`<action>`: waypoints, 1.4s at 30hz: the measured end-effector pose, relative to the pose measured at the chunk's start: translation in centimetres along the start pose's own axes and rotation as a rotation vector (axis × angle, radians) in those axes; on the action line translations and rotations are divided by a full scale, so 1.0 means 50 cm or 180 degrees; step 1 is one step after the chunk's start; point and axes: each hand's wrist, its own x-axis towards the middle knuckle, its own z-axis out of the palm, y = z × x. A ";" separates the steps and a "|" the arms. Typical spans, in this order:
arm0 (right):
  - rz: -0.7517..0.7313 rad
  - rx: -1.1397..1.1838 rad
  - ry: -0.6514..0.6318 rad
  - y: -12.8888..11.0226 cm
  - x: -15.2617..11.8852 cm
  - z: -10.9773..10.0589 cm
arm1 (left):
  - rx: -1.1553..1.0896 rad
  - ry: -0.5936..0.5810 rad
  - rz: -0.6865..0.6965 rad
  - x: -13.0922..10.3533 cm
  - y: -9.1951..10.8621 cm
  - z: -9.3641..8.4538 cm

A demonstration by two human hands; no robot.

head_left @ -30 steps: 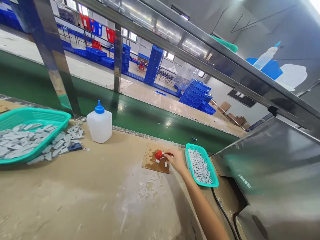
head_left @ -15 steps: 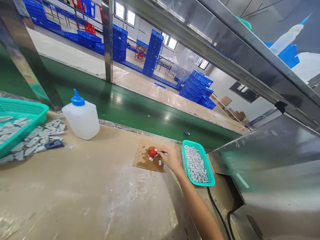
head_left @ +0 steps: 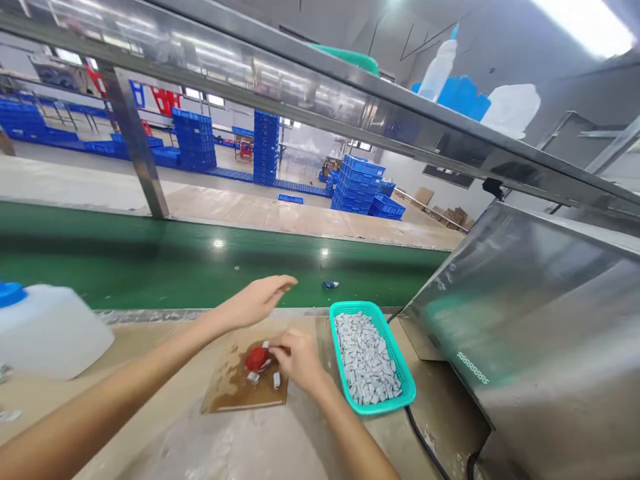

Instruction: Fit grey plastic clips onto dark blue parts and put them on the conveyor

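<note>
My left hand [head_left: 260, 299] reaches out over the near edge of the green belt [head_left: 200, 267], its fingers stretched and nothing visible in them. Ahead of it on the belt lies a small dark blue piece with a light tip [head_left: 330, 285]. Lower down, my right hand [head_left: 297, 357] pinches a small white piece [head_left: 267, 345] beside a red rounded lump [head_left: 257, 360]. The lump sits on a wet brown board [head_left: 245, 398]. Two more white pieces [head_left: 277, 380] lie on the board near it. Right of my right hand stands a turquoise basket [head_left: 411, 390] full of small white pieces [head_left: 367, 357].
A white bottle with a blue cap [head_left: 55, 330] stands at the left. A metal housing [head_left: 540, 320] fills the right side, with a black cable [head_left: 425, 443] near it. Overhead runs a metal shelf [head_left: 300, 93]. Stacked blue crates [head_left: 357, 183] stand beyond the belt.
My left hand has come into view and stretched toward the belt. My right hand stays at the red lump. The view has turned right, shifting the bottle toward the left edge.
</note>
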 end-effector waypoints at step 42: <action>0.0280 0.1581 0.0709 -0.189 -0.069 -0.018 | -0.4937 0.0774 -0.1608 -0.316 0.042 0.032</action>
